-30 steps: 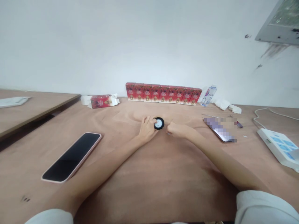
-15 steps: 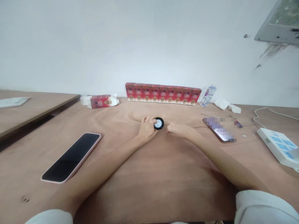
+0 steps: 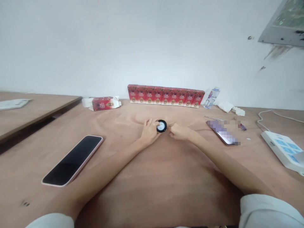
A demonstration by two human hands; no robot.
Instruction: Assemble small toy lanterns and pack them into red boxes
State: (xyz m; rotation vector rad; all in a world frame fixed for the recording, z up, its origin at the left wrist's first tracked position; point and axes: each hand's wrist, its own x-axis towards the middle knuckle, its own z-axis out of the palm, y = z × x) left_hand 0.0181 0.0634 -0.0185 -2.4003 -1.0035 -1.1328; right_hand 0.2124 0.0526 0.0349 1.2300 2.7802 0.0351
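- While both forearms are lying stretched across the tabletop (image 3: 154, 180), the left hand (image 3: 149, 131) and the right hand (image 3: 180, 132) are meeting near its middle, well away from the person.
- The left hand's grip is closing on a round disc (image 3: 161, 126), black at the rim and white on the face; fingertips are pressing its left edge and the disc is sitting flat on the tabletop.
- The right hand is resting just to the right of the disc, its grip clenching loosely with the fingers curling inward; whether anything is lying inside those fingers cannot be told, nor whether they are touching the disc.
- A pink-edged phone (image 3: 72, 160) is lying face up, screen dark, well apart on the left.
- A row of red cartons (image 3: 166, 95) is standing upright against the wall beyond the hands, side by side and touching.
- An opened red carton (image 3: 104, 103) is lying on its side to the left of that row.
- A small bottle (image 3: 212, 97) is leaning at the row's right end, with crumpled paper (image 3: 231, 107) just beside it.
- A second phone (image 3: 224, 133), its picture blurred, is lying to the right of the right hand.
- A white power strip (image 3: 282, 150) is lying at the far right, its cable (image 3: 267, 114) trailing toward the wall.
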